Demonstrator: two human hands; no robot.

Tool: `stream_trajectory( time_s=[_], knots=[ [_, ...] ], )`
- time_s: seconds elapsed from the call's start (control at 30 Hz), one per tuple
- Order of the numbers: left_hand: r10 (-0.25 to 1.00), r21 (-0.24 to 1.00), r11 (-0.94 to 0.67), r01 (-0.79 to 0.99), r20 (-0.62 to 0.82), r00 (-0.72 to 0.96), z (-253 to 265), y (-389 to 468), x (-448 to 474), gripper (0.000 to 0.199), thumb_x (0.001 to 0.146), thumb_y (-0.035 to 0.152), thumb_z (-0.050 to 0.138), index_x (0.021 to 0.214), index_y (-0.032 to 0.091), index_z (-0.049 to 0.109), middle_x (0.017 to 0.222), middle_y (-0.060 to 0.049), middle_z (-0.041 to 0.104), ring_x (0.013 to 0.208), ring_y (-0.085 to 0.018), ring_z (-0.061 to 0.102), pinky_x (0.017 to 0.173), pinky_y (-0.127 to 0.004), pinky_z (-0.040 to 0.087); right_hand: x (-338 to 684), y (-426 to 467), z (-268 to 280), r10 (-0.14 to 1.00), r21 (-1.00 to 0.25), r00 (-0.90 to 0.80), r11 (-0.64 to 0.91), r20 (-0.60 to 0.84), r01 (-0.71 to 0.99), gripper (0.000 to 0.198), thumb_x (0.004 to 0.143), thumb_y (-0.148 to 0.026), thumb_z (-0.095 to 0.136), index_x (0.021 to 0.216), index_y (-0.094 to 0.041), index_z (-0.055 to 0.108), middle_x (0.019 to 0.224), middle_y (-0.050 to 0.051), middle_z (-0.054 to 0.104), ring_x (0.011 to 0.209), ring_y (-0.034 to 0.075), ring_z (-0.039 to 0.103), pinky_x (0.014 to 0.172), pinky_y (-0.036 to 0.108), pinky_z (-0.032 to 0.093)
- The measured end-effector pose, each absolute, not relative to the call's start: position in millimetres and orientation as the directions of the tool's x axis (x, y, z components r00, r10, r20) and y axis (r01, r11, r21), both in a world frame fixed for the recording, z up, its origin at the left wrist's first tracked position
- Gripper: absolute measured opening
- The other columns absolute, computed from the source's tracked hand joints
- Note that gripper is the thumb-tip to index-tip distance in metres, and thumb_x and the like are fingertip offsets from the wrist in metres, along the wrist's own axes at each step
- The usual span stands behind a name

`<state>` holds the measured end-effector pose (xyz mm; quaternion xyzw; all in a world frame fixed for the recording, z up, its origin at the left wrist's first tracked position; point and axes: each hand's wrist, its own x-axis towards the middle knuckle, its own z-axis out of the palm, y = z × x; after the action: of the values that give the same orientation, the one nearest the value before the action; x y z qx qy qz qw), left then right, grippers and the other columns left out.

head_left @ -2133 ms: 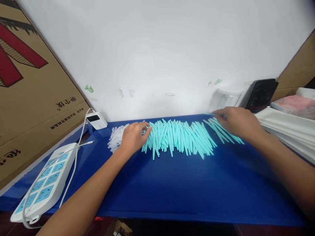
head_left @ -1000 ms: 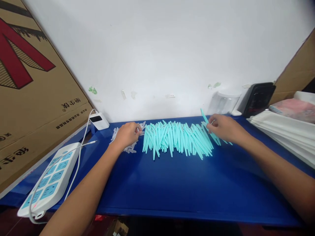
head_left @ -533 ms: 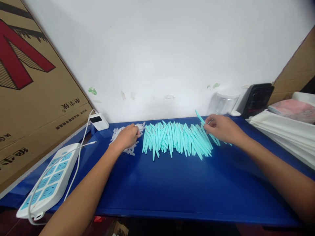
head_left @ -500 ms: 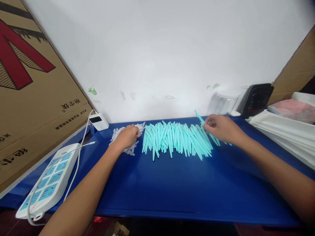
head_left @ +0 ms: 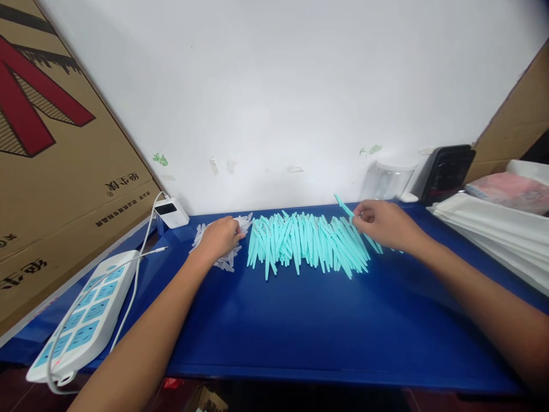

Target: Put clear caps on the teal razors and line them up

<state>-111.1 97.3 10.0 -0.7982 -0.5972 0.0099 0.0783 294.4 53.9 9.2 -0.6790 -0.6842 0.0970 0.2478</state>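
A wide heap of slim turquoise sticks (head_left: 300, 240), shaped like eyebrow razors, lies in a row on the blue table (head_left: 274, 326). At its right end my right hand (head_left: 377, 222) is closed in a pinch on one turquoise stick (head_left: 343, 204), which tilts up to the left above the heap. To the left is a pile of small translucent caps (head_left: 225, 263). Over that pile rests my left hand (head_left: 223, 236), thumb and fingers drawn together at its right edge. Whatever the left fingertips pinch is hidden.
A white power strip (head_left: 86, 315) with a cable and a white device (head_left: 172, 213) are at the left, beside a large cardboard box (head_left: 77, 171). A clear jar (head_left: 392, 180), a black phone-like object (head_left: 448, 171) and stacked white foam sheets (head_left: 493, 229) stand at the right.
My right hand has shifted slightly left with the turquoise stick. My left fingertips have moved a little within the pile of caps.
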Motion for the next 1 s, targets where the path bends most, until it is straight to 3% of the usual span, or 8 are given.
stream_trajectory(
  time_s=[0.17, 0.37, 0.53, 0.63, 0.73, 0.8, 0.9, 1.0],
  knots=[
    [0.935, -0.154, -0.333, 0.930, 0.069, 0.347, 2.0, 101.1, -113.7, 0.024, 0.101, 0.036, 0.056, 0.096, 0.017, 0.069, 0.107, -0.015, 0.073, 0.095, -0.030, 0.069, 0.074, -0.035, 0.046, 295.6, 54.7, 6.4, 0.973, -0.469, 0.033, 0.081, 0.229, 0.880, 0.014, 0.083, -0.035, 0.062, 0.088, -0.023, 0.066, 0.074, 0.002, 0.075, 0.065, 0.021, 0.067, 0.062, 0.032, 0.042],
    [0.945, -0.072, -0.318, 0.945, 0.063, 0.322, 4.1, 101.8, -113.5, 0.023, 0.103, 0.033, 0.053, 0.092, 0.019, 0.069, 0.098, -0.013, 0.075, 0.092, -0.030, 0.070, 0.070, -0.033, 0.043, 293.1, 53.1, 8.8, 0.976, -0.470, 0.046, 0.062, 0.214, 0.881, 0.013, 0.083, -0.035, 0.062, 0.086, -0.023, 0.066, 0.074, 0.002, 0.075, 0.065, 0.021, 0.067, 0.061, 0.032, 0.042],
    [0.950, -0.032, -0.267, 0.963, 0.161, 0.268, 13.5, 98.6, -112.8, 0.020, 0.102, 0.030, 0.054, 0.101, 0.019, 0.071, 0.099, -0.012, 0.077, 0.094, -0.031, 0.071, 0.074, -0.035, 0.045, 293.7, 53.7, 8.1, 0.969, -0.470, 0.026, 0.095, 0.244, 0.877, 0.013, 0.083, -0.034, 0.062, 0.087, -0.022, 0.066, 0.073, 0.002, 0.075, 0.064, 0.021, 0.066, 0.062, 0.033, 0.043],
    [0.927, 0.191, -0.335, 0.923, 0.242, 0.286, 15.6, 98.0, -108.9, 0.020, 0.099, 0.032, 0.057, 0.104, 0.019, 0.072, 0.099, -0.010, 0.077, 0.091, -0.027, 0.071, 0.076, -0.035, 0.049, 293.0, 53.7, 7.6, 0.962, -0.508, -0.006, 0.149, 0.272, 0.848, 0.014, 0.083, -0.034, 0.063, 0.087, -0.022, 0.066, 0.072, 0.002, 0.073, 0.065, 0.020, 0.066, 0.064, 0.034, 0.045],
    [0.899, 0.529, -0.437, 0.727, 0.273, 0.342, 14.7, 95.3, -98.6, 0.029, 0.097, 0.041, 0.062, 0.109, 0.017, 0.074, 0.101, -0.010, 0.078, 0.089, -0.024, 0.072, 0.077, -0.033, 0.053, 288.3, 50.1, 10.2, 0.958, -0.637, -0.108, 0.259, 0.267, 0.726, 0.021, 0.088, -0.040, 0.063, 0.089, -0.021, 0.069, 0.068, 0.002, 0.069, 0.066, 0.020, 0.065, 0.065, 0.033, 0.049],
    [0.887, 0.671, -0.455, 0.585, 0.282, 0.366, 13.9, 91.1, -89.9, 0.035, 0.096, 0.046, 0.066, 0.113, 0.017, 0.075, 0.104, -0.010, 0.079, 0.092, -0.023, 0.073, 0.077, -0.033, 0.055, 283.4, 46.1, 12.4, 0.952, -0.724, -0.179, 0.304, 0.247, 0.620, 0.031, 0.092, -0.050, 0.063, 0.093, -0.020, 0.072, 0.074, 0.004, 0.070, 0.065, 0.019, 0.064, 0.062, 0.032, 0.051],
    [0.878, 0.732, -0.462, 0.501, 0.300, 0.372, 12.9, 82.7, -78.7, 0.038, 0.093, 0.050, 0.071, 0.111, 0.018, 0.078, 0.105, -0.011, 0.080, 0.095, -0.024, 0.075, 0.080, -0.033, 0.057, 276.4, 40.4, 13.5, 0.943, -0.780, -0.231, 0.329, 0.239, 0.533, 0.043, 0.091, -0.061, 0.067, 0.098, -0.020, 0.077, 0.089, 0.006, 0.074, 0.062, 0.016, 0.061, 0.057, 0.031, 0.050],
    [0.879, 0.744, -0.457, 0.487, 0.293, 0.377, 11.4, 75.2, -71.5, 0.037, 0.091, 0.052, 0.075, 0.107, 0.019, 0.081, 0.103, -0.010, 0.082, 0.093, -0.024, 0.076, 0.078, -0.033, 0.058, 271.4, 36.5, 12.1, 0.934, -0.790, -0.261, 0.347, 0.243, 0.505, 0.045, 0.091, -0.064, 0.068, 0.101, -0.022, 0.081, 0.090, 0.006, 0.075, 0.062, 0.015, 0.059, 0.056, 0.030, 0.050]
  ],
)
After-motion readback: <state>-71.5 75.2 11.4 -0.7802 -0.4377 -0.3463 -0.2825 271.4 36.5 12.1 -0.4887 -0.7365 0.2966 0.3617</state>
